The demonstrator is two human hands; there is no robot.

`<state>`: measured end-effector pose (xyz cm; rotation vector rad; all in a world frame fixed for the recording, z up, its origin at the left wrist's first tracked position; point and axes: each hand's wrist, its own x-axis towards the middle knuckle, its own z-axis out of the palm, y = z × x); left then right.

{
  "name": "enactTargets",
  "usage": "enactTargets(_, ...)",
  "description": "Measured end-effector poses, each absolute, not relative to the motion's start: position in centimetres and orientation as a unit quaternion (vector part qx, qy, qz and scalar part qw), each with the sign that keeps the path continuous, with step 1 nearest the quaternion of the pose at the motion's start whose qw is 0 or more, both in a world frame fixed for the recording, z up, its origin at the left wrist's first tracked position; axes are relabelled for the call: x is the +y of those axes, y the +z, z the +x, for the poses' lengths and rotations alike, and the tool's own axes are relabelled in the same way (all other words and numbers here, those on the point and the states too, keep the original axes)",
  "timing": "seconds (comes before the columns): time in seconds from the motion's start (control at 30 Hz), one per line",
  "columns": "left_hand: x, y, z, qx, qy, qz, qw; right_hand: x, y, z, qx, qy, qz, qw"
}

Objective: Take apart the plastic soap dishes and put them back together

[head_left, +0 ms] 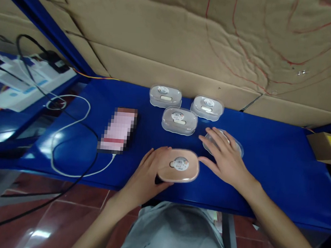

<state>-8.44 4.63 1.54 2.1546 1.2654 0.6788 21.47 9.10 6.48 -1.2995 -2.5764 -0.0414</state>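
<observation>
My left hand (151, 172) is closed round the left end of a peach-coloured oval box (183, 174) with a round label on its lid, near the front edge of the blue table. Fingers spread, my right hand (223, 155) rests over a clear oval box (239, 147), covering most of it. Behind them sit three similar clear-lidded boxes: one in the middle (168, 125), one at the back left (157, 101) and one at the back right (216, 112). Each of these has a round label and a pale oblong piece on top.
A phone (120, 130) with a white cable (53, 142) lies left on the blue table (277, 163). White power strips (27, 90) and black cables are further left. Cardboard (161, 32) lines the back; a small carton (321, 147) stands at right.
</observation>
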Motion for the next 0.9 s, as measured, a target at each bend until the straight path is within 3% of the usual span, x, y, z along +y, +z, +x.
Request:
enactTargets(0.2,3.9,1.8,-3.9,0.479,0.182,0.831,0.215,9.4,4.7,27.7,-0.861,-0.036,-0.494,0.113)
enactTargets(0.33,3.8,2.5,-0.6,0.556,0.194,0.793,0.153,10.0,4.7,29.5,-0.820,-0.081,-0.541,0.172)
enactTargets(0.4,3.9,2.5,0.0,0.557,0.195,0.793,0.148,9.3,5.2,28.6,-0.829,-0.046,-0.521,0.199)
enactTargets(0.5,4.2,2.5,-0.4,0.553,0.200,0.795,0.148,7.6,5.6,26.0,-0.889,0.043,-0.419,0.178)
enactTargets(0.6,5.2,3.0,-1.7,0.528,0.197,0.814,0.140,6.4,5.0,24.0,-0.919,0.055,-0.365,0.137)
enactTargets(0.77,9.8,4.7,-3.9,0.535,0.182,0.824,0.036,6.7,4.1,24.3,-0.903,0.016,-0.402,0.149)
enactTargets(0.9,12.1,5.2,-5.3,0.540,0.153,0.827,0.014,7.2,4.3,25.3,-0.882,0.014,-0.432,0.186)
